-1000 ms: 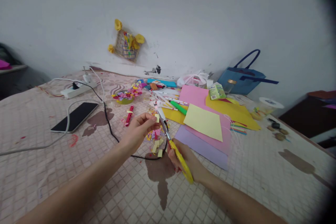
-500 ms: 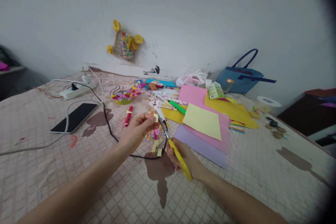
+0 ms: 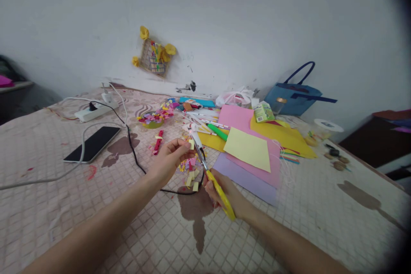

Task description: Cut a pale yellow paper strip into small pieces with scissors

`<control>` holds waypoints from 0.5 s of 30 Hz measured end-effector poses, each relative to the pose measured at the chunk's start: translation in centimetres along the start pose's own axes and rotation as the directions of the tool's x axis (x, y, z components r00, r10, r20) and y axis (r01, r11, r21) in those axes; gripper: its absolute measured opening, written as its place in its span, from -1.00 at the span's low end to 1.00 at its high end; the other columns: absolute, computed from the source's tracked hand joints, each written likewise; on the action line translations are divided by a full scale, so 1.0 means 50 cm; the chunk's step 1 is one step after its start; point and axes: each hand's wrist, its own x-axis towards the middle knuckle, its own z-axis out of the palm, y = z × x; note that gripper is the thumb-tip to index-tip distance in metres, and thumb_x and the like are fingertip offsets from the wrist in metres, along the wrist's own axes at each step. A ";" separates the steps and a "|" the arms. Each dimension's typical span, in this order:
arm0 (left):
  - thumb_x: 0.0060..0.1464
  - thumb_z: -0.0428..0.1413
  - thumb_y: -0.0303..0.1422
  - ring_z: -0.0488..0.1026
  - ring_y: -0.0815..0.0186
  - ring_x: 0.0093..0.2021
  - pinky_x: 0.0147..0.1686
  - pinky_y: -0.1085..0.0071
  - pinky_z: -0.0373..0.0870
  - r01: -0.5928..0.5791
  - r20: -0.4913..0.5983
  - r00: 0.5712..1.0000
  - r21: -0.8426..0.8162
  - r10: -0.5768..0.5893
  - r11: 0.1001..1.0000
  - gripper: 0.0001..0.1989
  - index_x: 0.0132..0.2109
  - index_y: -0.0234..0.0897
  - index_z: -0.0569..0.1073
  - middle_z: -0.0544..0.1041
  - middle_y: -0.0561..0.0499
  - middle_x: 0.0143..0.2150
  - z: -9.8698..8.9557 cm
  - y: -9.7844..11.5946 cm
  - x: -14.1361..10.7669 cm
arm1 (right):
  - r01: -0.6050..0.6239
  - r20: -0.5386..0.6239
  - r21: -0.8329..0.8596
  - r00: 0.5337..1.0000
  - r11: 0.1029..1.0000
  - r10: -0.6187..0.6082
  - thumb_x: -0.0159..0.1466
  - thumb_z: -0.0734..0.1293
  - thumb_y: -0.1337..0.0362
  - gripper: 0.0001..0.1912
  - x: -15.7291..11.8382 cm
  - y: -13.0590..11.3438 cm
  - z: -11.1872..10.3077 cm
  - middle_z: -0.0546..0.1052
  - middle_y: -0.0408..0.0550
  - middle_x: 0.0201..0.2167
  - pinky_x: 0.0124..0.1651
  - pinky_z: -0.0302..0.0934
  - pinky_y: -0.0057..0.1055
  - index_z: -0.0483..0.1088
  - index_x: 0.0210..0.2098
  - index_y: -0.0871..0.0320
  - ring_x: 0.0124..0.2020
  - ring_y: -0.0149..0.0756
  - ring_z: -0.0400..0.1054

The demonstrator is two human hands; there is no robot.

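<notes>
Between its thumb and fingers, my left hand (image 3: 173,154) pinches a small pale-yellow piece of paper (image 3: 192,144). My right hand (image 3: 223,190) grips the yellow handles of a pair of scissors (image 3: 221,195). The metal blades point up and away, close beside the paper piece; whether they touch it I cannot tell. Beneath the hands lie several cut pale-yellow paper pieces (image 3: 195,186), next to pink and yellow scraps (image 3: 190,162). Just beyond the blades sits a white glue gun (image 3: 195,137), partly hidden, with a black cord.
Coloured sheets, a pale-yellow one (image 3: 248,150) on top, lie to the right with a green marker (image 3: 217,132). A phone (image 3: 93,144), cables and a power strip (image 3: 96,111) are at left. A bowl of paper bits (image 3: 152,124) and a blue bag (image 3: 293,98) stand farther back.
Both hands keep nearly the same pose, with the paper piece and scissors still held. The whole view has shifted very slightly.
</notes>
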 end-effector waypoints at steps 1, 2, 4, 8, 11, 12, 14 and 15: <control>-0.11 0.24 -0.37 0.46 0.43 -0.43 -0.33 0.49 0.41 0.000 -0.002 1.000 0.001 0.000 1.000 -0.86 -0.45 -0.33 0.43 0.50 0.06 -0.46 0.000 0.000 0.000 | 0.011 -0.004 -0.012 1.000 1.000 -0.011 0.24 0.11 -0.04 -0.63 0.000 -0.001 0.000 0.19 -0.26 -0.63 -0.63 0.00 -0.55 0.15 -0.42 0.15 -0.67 -0.52 0.06; -0.11 0.23 -0.37 0.46 0.43 -0.43 -0.32 0.48 0.41 0.000 -0.005 1.000 0.001 0.000 1.000 -0.86 -0.45 -0.33 0.43 0.50 0.06 -0.46 0.000 -0.001 0.001 | 0.020 -0.011 -0.023 1.000 1.000 -0.020 0.25 0.11 -0.04 -0.64 0.001 -0.001 0.000 0.19 -0.25 -0.63 -0.63 0.01 -0.55 0.15 -0.42 0.15 -0.66 -0.51 0.06; -0.12 0.24 -0.37 0.46 0.43 -0.43 -0.33 0.48 0.41 -0.001 -0.010 1.000 0.000 0.001 1.000 -0.86 -0.45 -0.33 0.43 0.50 0.06 -0.47 0.000 -0.002 0.002 | 0.023 -0.020 -0.040 1.000 0.999 -0.024 0.25 0.11 -0.02 -0.64 0.001 -0.003 0.001 0.19 -0.26 -0.64 -0.62 0.01 -0.54 0.16 -0.42 0.15 -0.65 -0.50 0.05; -0.13 0.24 -0.37 0.46 0.43 -0.45 -0.34 0.49 0.41 0.000 -0.018 1.000 0.003 0.000 1.000 -0.86 -0.45 -0.32 0.43 0.51 0.06 -0.47 -0.002 -0.003 0.004 | 0.014 -0.049 -0.096 0.999 0.995 -0.019 0.25 0.13 0.00 -0.66 0.001 -0.005 0.000 0.20 -0.25 -0.65 -0.62 -0.01 -0.54 0.16 -0.42 0.16 -0.65 -0.50 0.04; -0.11 0.23 -0.37 0.47 0.43 -0.43 -0.32 0.48 0.41 0.000 -0.011 1.000 0.000 0.000 1.000 -0.87 -0.44 -0.32 0.44 0.51 0.06 -0.45 -0.002 -0.002 0.004 | 0.021 -0.056 -0.116 0.998 0.993 -0.028 0.22 0.17 -0.03 -0.64 0.001 -0.002 -0.001 0.22 -0.24 -0.63 -0.62 -0.03 -0.55 0.16 -0.44 0.16 -0.64 -0.51 0.04; -0.10 0.23 -0.38 0.47 0.43 -0.43 -0.32 0.49 0.41 0.001 -0.006 1.000 0.002 -0.001 1.000 -0.88 -0.44 -0.32 0.44 0.51 0.06 -0.45 -0.002 -0.002 0.003 | 0.026 -0.057 -0.112 0.998 0.993 -0.032 0.22 0.16 -0.04 -0.63 0.002 -0.001 -0.001 0.22 -0.24 -0.63 -0.62 -0.03 -0.55 0.15 -0.45 0.16 -0.64 -0.51 0.04; -0.09 0.22 -0.38 0.47 0.43 -0.43 -0.32 0.49 0.41 0.003 -0.002 1.000 0.007 -0.003 1.000 -0.88 -0.44 -0.32 0.43 0.51 0.05 -0.45 -0.002 -0.002 0.003 | 0.028 -0.063 -0.094 0.997 0.995 -0.034 0.23 0.13 -0.06 -0.61 0.002 0.001 0.000 0.21 -0.24 -0.65 -0.62 -0.02 -0.54 0.16 -0.45 0.15 -0.65 -0.51 0.04; -0.09 0.22 -0.38 0.47 0.43 -0.43 -0.32 0.49 0.41 0.002 -0.002 1.000 0.008 -0.002 1.000 -0.88 -0.44 -0.32 0.43 0.51 0.05 -0.45 -0.002 -0.002 0.003 | 0.026 -0.063 -0.083 0.998 0.996 -0.032 0.23 0.12 -0.07 -0.60 0.002 0.001 0.000 0.20 -0.25 -0.66 -0.62 -0.02 -0.54 0.16 -0.45 0.15 -0.65 -0.50 0.03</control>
